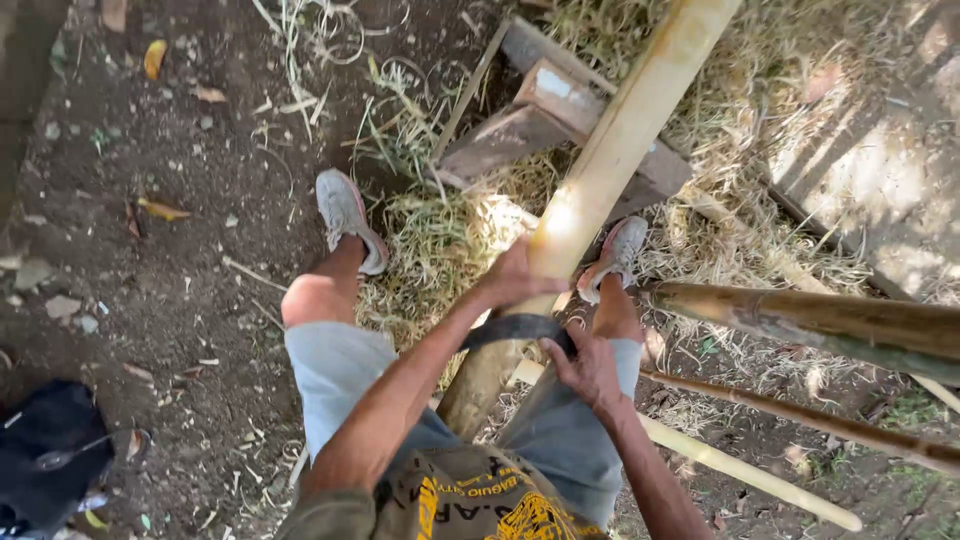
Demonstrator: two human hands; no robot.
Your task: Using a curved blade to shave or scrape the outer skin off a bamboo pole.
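Note:
A long pale yellow bamboo pole (620, 140) slants from the upper right down between my legs, resting on a low wooden stand (520, 125). A curved dark blade (515, 327) lies across the pole. My left hand (512, 278) presses on the pole and the blade's far end. My right hand (585, 365) grips the blade's near end on the pole's right side. Below the blade the pole's skin looks darker and greener.
Shavings and dry straw (440, 240) cover the ground under the stand. Dark bamboo poles (820, 320) lie at the right, a thin pale one (740, 470) below them. A black bag (45, 455) sits at the lower left on bare dirt.

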